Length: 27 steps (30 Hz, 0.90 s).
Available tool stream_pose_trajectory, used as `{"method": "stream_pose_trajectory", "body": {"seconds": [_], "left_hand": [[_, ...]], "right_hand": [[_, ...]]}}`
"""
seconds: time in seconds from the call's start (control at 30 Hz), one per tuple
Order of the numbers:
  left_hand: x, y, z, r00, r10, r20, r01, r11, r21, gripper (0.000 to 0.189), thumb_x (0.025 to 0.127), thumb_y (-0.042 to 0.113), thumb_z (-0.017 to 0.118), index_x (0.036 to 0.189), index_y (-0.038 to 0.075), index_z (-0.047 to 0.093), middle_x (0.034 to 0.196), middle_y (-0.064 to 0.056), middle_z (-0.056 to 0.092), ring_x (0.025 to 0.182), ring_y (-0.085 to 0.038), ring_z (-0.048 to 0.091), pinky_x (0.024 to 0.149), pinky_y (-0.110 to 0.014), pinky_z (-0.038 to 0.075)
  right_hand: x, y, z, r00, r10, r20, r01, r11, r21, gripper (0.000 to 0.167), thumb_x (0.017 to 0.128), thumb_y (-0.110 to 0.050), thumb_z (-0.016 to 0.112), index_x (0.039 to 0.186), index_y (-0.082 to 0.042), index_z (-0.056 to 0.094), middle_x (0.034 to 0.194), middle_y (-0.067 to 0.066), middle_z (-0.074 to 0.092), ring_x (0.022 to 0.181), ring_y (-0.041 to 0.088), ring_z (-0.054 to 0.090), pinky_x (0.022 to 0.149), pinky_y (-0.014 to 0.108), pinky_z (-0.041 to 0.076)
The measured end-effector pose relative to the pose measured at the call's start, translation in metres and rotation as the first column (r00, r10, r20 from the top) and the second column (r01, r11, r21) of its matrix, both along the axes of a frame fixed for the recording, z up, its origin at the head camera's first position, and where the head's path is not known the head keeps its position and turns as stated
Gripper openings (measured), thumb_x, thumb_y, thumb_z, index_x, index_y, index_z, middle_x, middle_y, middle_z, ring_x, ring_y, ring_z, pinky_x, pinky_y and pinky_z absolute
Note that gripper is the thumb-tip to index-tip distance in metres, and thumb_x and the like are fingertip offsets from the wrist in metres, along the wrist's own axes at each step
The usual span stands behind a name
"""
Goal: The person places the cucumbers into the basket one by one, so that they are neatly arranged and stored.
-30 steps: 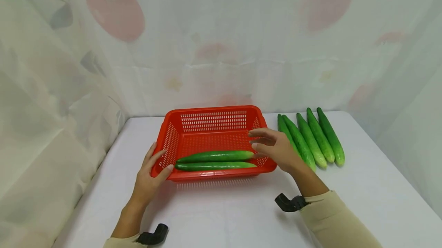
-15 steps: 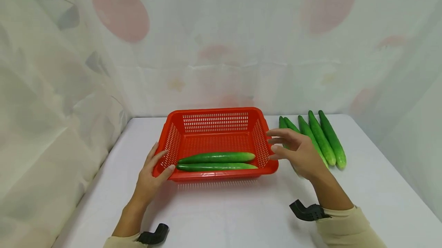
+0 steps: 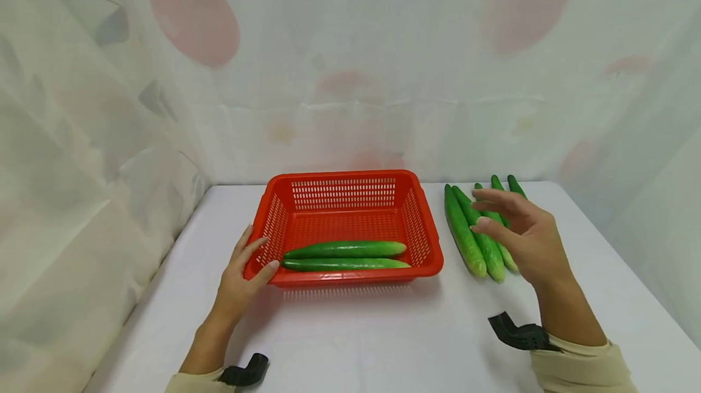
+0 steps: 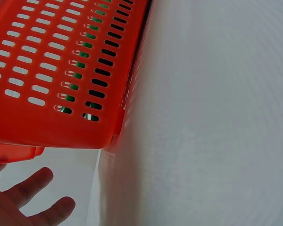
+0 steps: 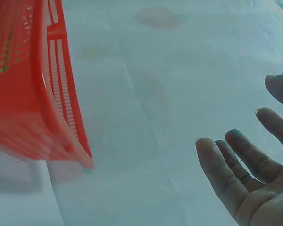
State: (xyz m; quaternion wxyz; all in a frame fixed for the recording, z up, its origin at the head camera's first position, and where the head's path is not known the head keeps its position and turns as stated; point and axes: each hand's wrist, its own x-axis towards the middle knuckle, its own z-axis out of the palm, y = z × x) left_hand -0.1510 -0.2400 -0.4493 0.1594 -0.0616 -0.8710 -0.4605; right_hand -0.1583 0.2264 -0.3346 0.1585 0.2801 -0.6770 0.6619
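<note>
In the head view a red plastic basket [image 3: 350, 280] stands on the table, with two cucumbers [image 3: 344, 250] lying lengthwise along its near side. My left hand [image 3: 235, 286] rests on the basket's left near corner, fingers spread at the rim. From the left wrist, loose fingers [image 4: 30, 188] show just outside the basket's rim. My right hand [image 3: 531, 241] is to the right of the basket, above several cucumbers [image 3: 465, 244] laid side by side, partly covering them. Its fingers are relaxed and hold nothing; in the right wrist view they [image 5: 221, 174] are apart from the basket.
A white cloth covers the table [image 3: 356, 338]. Behind it hangs a pale patterned curtain [image 3: 350, 46], and another curtain [image 3: 71, 168] borders the left side. Black wrist mounts [image 3: 523, 335] sit at both sleeves.
My right hand has moved right, from over the basket's right end to above the loose cucumbers. My left hand stays at the basket's corner, and the two cucumbers inside lie as before.
</note>
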Motion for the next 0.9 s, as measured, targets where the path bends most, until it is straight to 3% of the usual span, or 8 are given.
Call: {"method": "stream_pose_trajectory", "body": {"seconds": [0.33, 0.47, 0.57, 0.77, 0.9], "left_hand": [[0.000, -0.001, -0.001, 1.000, -0.002, 0.002, 0.002, 1.000, -0.001, 0.054, 0.090, 0.030, 0.068, 0.138, 0.011, 0.053, 0.158, 0.004, 0.018, 0.140, -0.025, 0.023, 0.092, -0.015, 0.034], [-0.001, 0.000, 0.000, 1.000, -0.007, -0.005, 0.007, 1.000, 0.002, 0.054, 0.090, 0.030, 0.069, 0.138, 0.010, 0.053, 0.158, 0.004, 0.018, 0.140, -0.024, 0.022, 0.099, -0.036, 0.039], [-0.002, 0.000, 0.000, 1.000, -0.013, -0.009, 0.013, 1.000, 0.009, 0.054, 0.090, 0.029, 0.068, 0.138, 0.010, 0.053, 0.158, 0.004, 0.018, 0.141, -0.024, 0.022, 0.100, -0.051, 0.037], [-0.002, 0.000, 0.000, 1.000, -0.010, 0.001, 0.010, 1.000, 0.008, 0.054, 0.090, 0.029, 0.068, 0.138, 0.010, 0.053, 0.158, 0.005, 0.018, 0.140, -0.023, 0.021, 0.100, -0.048, 0.036], [-0.001, -0.001, -0.001, 1.000, -0.010, 0.002, 0.010, 1.000, 0.010, 0.054, 0.090, 0.029, 0.068, 0.138, 0.010, 0.053, 0.158, 0.003, 0.018, 0.140, -0.023, 0.022, 0.099, -0.028, 0.036]], "right_hand": [[-0.002, 0.031, -0.003, 0.995, -0.104, -0.007, 0.103, 0.992, -0.079, 0.041, 0.084, 0.021, 0.058, 0.124, 0.017, 0.052, 0.121, 0.019, 0.059, 0.109, 0.026, 0.056, 0.082, 0.024, 0.050], [-0.006, 0.044, -0.009, 0.991, -0.133, -0.021, 0.130, 0.983, -0.127, 0.041, 0.085, 0.021, 0.057, 0.125, 0.015, 0.052, 0.120, 0.016, 0.060, 0.111, 0.025, 0.054, 0.085, 0.022, 0.047], [-0.010, 0.052, -0.012, 0.980, -0.200, -0.008, 0.197, 0.968, -0.159, 0.040, 0.085, 0.020, 0.057, 0.124, 0.015, 0.054, 0.117, 0.014, 0.061, 0.109, 0.025, 0.055, 0.085, 0.021, 0.047], [-0.016, 0.065, -0.021, 0.917, -0.391, 0.080, 0.399, 0.903, -0.157, 0.038, 0.085, 0.016, 0.062, 0.122, 0.010, 0.059, 0.114, 0.012, 0.063, 0.107, 0.022, 0.056, 0.084, 0.017, 0.046], [-0.019, 0.074, -0.029, 0.860, -0.489, 0.144, 0.505, 0.856, -0.112, 0.038, 0.085, 0.013, 0.065, 0.122, 0.003, 0.063, 0.114, 0.008, 0.064, 0.106, 0.019, 0.056, 0.083, 0.015, 0.045]]}}
